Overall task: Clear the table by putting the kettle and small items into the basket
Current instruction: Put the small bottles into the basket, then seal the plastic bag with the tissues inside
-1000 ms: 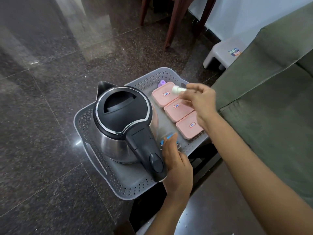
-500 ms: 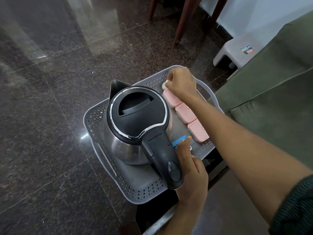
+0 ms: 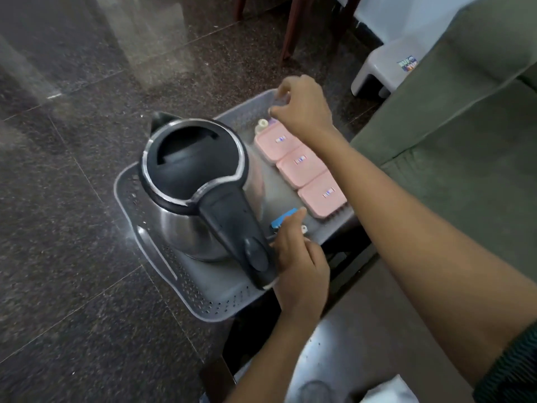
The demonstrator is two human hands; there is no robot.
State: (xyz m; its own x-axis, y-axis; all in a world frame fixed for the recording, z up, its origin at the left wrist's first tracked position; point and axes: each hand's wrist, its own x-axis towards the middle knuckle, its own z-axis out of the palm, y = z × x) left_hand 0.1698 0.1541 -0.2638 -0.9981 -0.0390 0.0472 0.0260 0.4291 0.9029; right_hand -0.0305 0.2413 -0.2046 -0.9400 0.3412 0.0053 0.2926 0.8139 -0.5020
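A steel kettle with a black lid and handle stands in the grey perforated basket. Three pink lidded boxes lie in a row along the basket's right side. A small white bottle lies at the far corner, beside a purple item mostly hidden by my right hand. That hand hovers just above the corner, fingers loosely curled, with nothing seen in them. My left hand is beside the kettle handle, its fingertips on a small blue item at the basket's near right.
The basket sits on a low dark stand over a polished dark stone floor. A green sofa fills the right side, with a white stool beyond it. Wooden chair legs stand at the back.
My right hand carried the white bottle to the basket's far corner, let it go there and lifted slightly. My left hand stayed on the blue item.
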